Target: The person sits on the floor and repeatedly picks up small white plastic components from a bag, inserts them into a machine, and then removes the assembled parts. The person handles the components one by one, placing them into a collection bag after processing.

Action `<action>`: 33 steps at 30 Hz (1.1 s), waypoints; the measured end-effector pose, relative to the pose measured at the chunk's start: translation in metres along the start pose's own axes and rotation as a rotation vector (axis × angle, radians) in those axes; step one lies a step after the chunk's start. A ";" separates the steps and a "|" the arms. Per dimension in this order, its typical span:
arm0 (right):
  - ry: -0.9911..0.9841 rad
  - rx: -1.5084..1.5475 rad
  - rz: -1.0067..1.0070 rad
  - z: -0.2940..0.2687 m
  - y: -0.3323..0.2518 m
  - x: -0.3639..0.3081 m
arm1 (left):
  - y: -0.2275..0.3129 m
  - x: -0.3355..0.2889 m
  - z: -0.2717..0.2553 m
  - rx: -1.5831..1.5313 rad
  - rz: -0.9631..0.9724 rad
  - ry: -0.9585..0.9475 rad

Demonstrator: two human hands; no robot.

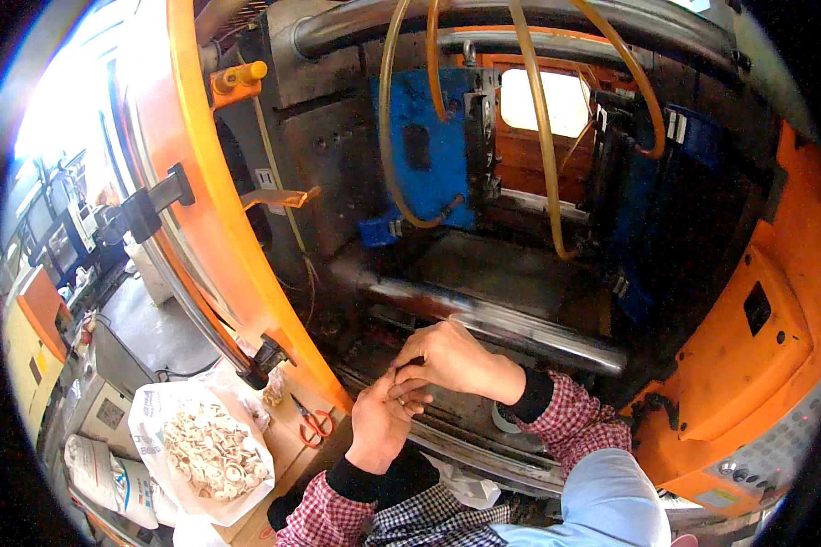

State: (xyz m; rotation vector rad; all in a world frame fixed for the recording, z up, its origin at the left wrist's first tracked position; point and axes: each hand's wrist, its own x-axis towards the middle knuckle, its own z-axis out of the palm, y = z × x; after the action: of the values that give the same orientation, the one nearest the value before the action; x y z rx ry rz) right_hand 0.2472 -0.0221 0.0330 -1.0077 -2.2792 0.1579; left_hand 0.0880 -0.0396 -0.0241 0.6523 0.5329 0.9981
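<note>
My left hand (382,425) and my right hand (458,358) meet in front of the machine opening, with fingertips touching. Both hands are closed in a pinch, and whatever lies between the fingers is too small and hidden to name. Just beyond them runs a shiny steel tie bar (520,330). Left of my left hand, a white plastic bag (146,412) stands open, holding many small cream-coloured plastic pieces (214,451). Orange-handled scissors (316,427) lie between the bag and my left hand.
A blue mould half (424,150) with yellowish hoses (545,137) sits inside the machine. An orange door frame (246,228) rises on the left. An orange housing (739,356) with a grey control panel (775,447) stands at the right. White sacks (96,469) lie at lower left.
</note>
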 end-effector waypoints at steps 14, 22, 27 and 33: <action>1.112 -0.108 0.185 -0.067 0.128 0.067 | 0.065 -0.056 0.008 1.307 1.540 0.607; 1.416 -0.246 0.524 -0.153 0.264 0.147 | 0.127 -0.009 -0.052 1.117 1.294 0.613; 1.316 -0.188 0.536 -0.163 0.265 0.168 | 0.124 -0.009 -0.062 1.096 1.250 0.732; 1.299 -0.445 0.544 -0.179 0.319 0.167 | 0.120 0.001 -0.056 1.069 1.319 0.765</action>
State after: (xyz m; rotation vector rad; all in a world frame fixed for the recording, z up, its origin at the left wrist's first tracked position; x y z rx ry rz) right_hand 0.4680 0.2933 0.1484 -1.3548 -0.8386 -0.6337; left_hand -0.0204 0.0213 0.0225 1.6921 1.4270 2.2602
